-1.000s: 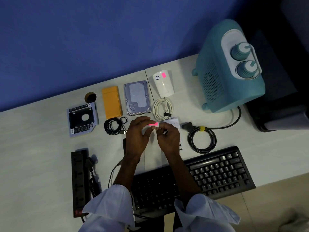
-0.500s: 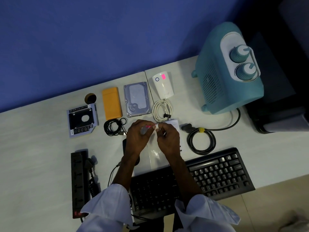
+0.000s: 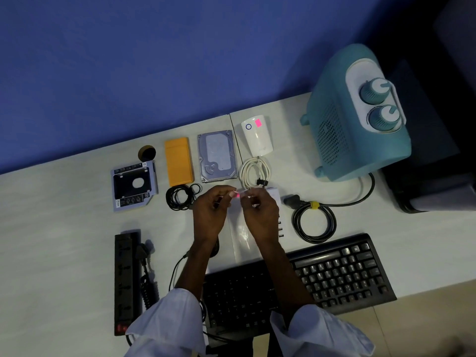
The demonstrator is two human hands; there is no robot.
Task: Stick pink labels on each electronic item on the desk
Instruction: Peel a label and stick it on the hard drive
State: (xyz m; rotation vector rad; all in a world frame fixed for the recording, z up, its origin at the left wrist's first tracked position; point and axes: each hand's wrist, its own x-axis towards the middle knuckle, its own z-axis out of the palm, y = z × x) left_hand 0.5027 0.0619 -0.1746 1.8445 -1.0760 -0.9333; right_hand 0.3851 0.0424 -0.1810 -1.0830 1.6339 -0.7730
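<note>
My left hand (image 3: 211, 212) and my right hand (image 3: 258, 215) meet over the middle of the desk, fingertips pinching a small pink label (image 3: 237, 195) between them. Under the hands lies a white sheet (image 3: 240, 238), and a white device (image 3: 275, 195) shows behind my right hand. A white plug-in device (image 3: 257, 136) at the back carries a pink label (image 3: 258, 122). No label is visible on the hard drive (image 3: 217, 155), the orange case (image 3: 179, 161), the drive caddy (image 3: 134, 185), the black power strip (image 3: 126, 282), the keyboard (image 3: 334, 274) or the teal heater (image 3: 355, 119).
A coiled white cable (image 3: 253, 173) lies behind my hands. A coiled black cable (image 3: 180, 197) sits to the left and the heater's black cord (image 3: 315, 220) to the right. A small dark round object (image 3: 147, 153) stands near the blue wall. The desk edge runs at front right.
Both hands have stayed together over the sheet. The visible part of the pink label has shrunk between the fingertips. The camera view has shifted slightly.
</note>
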